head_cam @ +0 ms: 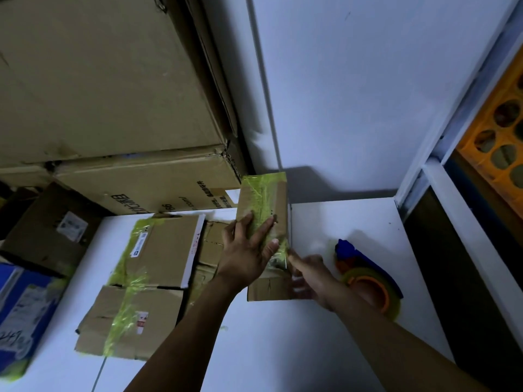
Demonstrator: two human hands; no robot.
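Since it is a small carton of plain corrugated board, the box (264, 219) should be light and fairly stiff. One hand could likely lift it, though a hard squeeze would dent the walls. The taped top looks slick, so the bare board offers the surer hold. Best taken across its width, thumb on one long side and fingers on the other.

Look: brown, long and narrow, scuffed and creased toward the near end. A band of yellow-green tape (261, 193) runs along the top, wrinkled, and folds over the far end. Clear film glints at the right edge.

Place: lying on the white table (283, 340), toward the back, far end close to the wall (353, 94).

Left hand (246, 250): flat on the top, fingers straight, thumb spread, pressing the tape down.

Right hand (308, 275): at the box's right edge and blurred. Fingertips meet the edge where the film glints; pinching or only touching, I cannot tell.

Around:
- Tape dispenser (365, 275), blue with an orange core, on the table just right of the right hand.
- Other taped boxes (161, 244) heaped just to the left.
- Large cartons (99, 80) stacked behind those.
- Blue package (19, 306) at the far left.
- Orange crate (498, 128) at the upper right.
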